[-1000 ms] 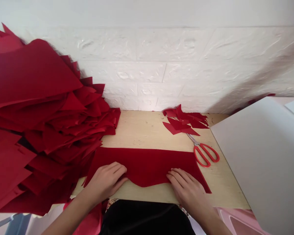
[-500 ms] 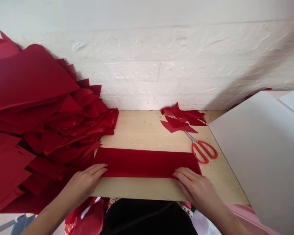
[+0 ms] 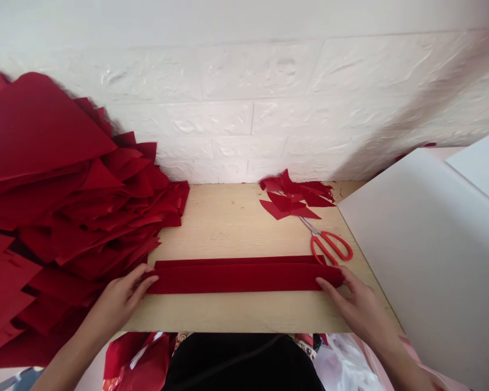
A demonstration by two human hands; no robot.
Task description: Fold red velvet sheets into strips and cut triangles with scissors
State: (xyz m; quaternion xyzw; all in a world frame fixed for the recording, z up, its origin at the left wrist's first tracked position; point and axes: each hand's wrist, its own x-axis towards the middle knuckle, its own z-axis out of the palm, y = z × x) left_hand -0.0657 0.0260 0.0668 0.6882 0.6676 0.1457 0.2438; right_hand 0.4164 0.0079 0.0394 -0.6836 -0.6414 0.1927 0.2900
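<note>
A long, narrow folded strip of dark red felt-like fabric (image 3: 240, 276) lies across the wooden table (image 3: 232, 222), parallel to its front edge. My left hand (image 3: 120, 300) pinches the strip's left end, fingers closed on the fold. At the other end my right hand (image 3: 356, 304) grips the strip, with thumb and fingers around the fold. Both hands rest low on the tabletop.
A tall heap of red sheets (image 3: 61, 201) fills the left side and overhangs the table. Red-handled scissors (image 3: 328, 244) lie behind the strip's right end, next to red offcuts (image 3: 295, 195) by the white brick wall (image 3: 269, 98). A white board (image 3: 427, 250) leans at the right.
The red piece has been folded from a wide sheet into a narrow strip. My hands have slid outward from its front edge to its two ends.
</note>
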